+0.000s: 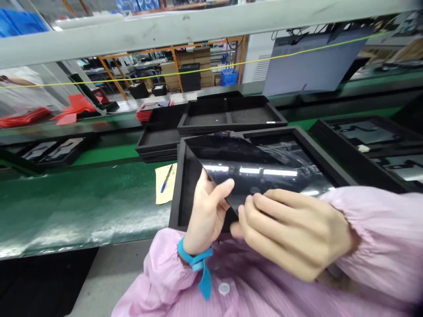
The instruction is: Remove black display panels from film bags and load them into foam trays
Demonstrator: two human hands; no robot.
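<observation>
A glossy black display panel [238,160] is held tilted above a black foam tray [175,202], with ceiling lights mirrored in its face. My left hand [208,207] grips its left edge, thumb on the front and fingers behind; a blue band circles that wrist. At the panel's lower corner, my right hand [291,229] is closed, its fingers together over the front and the thumb at the edge. Motion blurs this hand slightly. In the tray's right compartment lies another shiny dark panel [294,158], partly covered by the held one.
Stacked black trays [205,119] stand behind. A blue pen [167,178] rests on yellow paper [160,193] to the left. Filled trays [370,132] sit at right and far left on the green bench [99,202]. A pale rail [198,26] crosses overhead.
</observation>
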